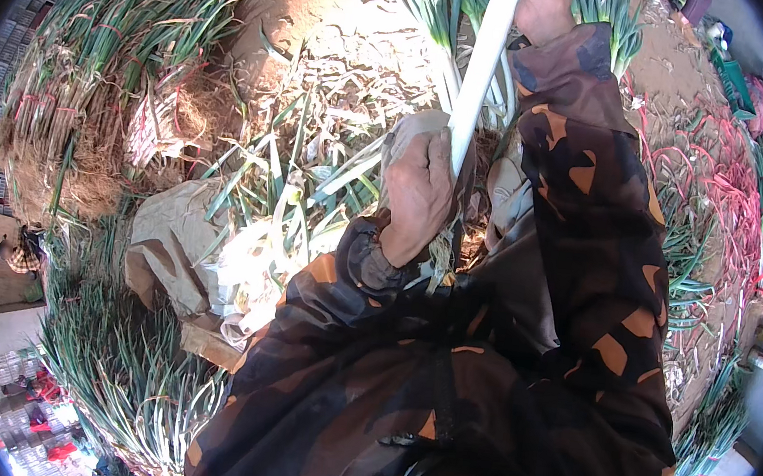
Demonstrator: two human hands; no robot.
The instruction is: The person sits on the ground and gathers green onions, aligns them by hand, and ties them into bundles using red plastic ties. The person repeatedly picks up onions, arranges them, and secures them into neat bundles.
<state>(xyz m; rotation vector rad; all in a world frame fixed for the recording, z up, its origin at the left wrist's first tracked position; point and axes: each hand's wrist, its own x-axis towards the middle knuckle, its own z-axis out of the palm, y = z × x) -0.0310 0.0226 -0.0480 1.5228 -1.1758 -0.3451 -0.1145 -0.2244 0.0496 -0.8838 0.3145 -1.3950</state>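
A thick white leek or green onion stalk (484,67) runs from the top edge down to my lap. My left hand (420,186) is closed around its lower part, near the root end. At the top edge my right hand (545,8) is at the stalk's upper part, its fingers partly cut off by the picture's rim. Beyond and beneath the stalk lie cleaned green onions (442,56) with green leaves. Stringy roots (442,248) hang below my left hand.
Tied bundles of untrimmed onions (91,82) are stacked at the left, more standing below them. Peeled leaves (331,184) and dry husks litter the ground. Pink plastic ties (723,176) lie at the right, near a green crate (732,83). Another person's arm (695,6) shows at top right.
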